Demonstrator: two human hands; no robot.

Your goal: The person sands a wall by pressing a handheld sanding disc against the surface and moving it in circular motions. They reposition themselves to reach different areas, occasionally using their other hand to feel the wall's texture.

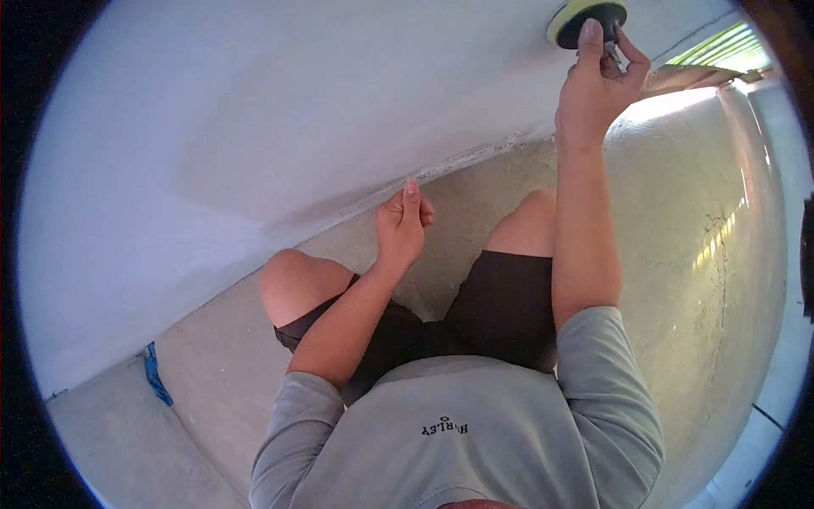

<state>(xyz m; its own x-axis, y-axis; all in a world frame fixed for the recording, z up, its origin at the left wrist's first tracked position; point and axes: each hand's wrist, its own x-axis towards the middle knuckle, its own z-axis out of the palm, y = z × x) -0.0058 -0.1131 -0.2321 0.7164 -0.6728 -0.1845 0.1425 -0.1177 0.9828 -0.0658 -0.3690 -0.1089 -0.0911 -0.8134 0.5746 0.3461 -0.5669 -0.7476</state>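
Observation:
Up against the pale wall at the top right, my right hand grips a round dark pad with a yellowish rim. The thumb lies on its dark back and the fingers curl behind it. My left hand is closed in a loose fist above the floor, near the foot of the wall, thumb pointing up along it. Nothing shows in it.
My bent knees in black shorts are spread on the concrete floor. A blue strip lies near the wall at the lower left. Bright light enters by a corrugated sheet at the upper right.

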